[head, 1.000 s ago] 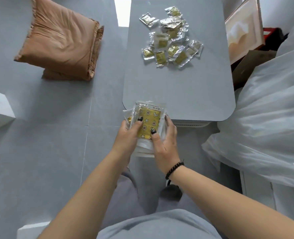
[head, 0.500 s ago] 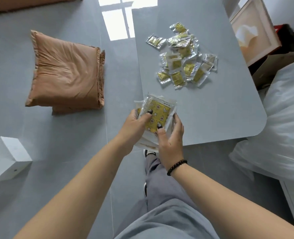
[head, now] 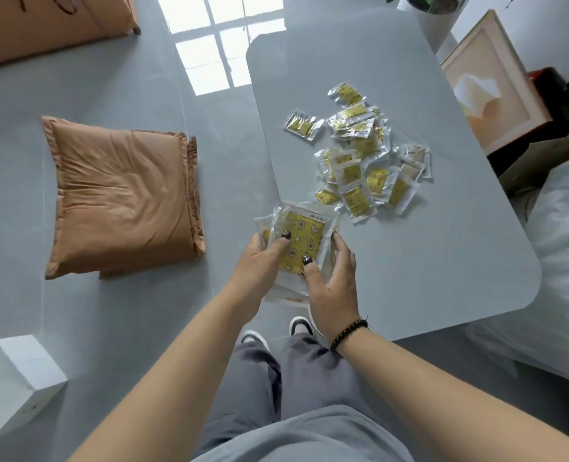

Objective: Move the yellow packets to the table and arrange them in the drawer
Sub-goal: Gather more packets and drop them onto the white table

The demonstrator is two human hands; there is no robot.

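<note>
Stack of yellow packets (head: 301,248), light, slick and prone to fanning, pinched at its edges by left hand (head: 259,261) and right hand (head: 334,278) above the counter (head: 443,261) corner.

The near right part of the grey table (head: 443,255) is bare, so a hand can pass there. The loose pile of yellow packets (head: 359,168) blocks the middle of the table. The far end is bare too. At the right edge stand a framed picture (head: 489,91) and white plastic sheeting (head: 563,248), close to the table.
</note>
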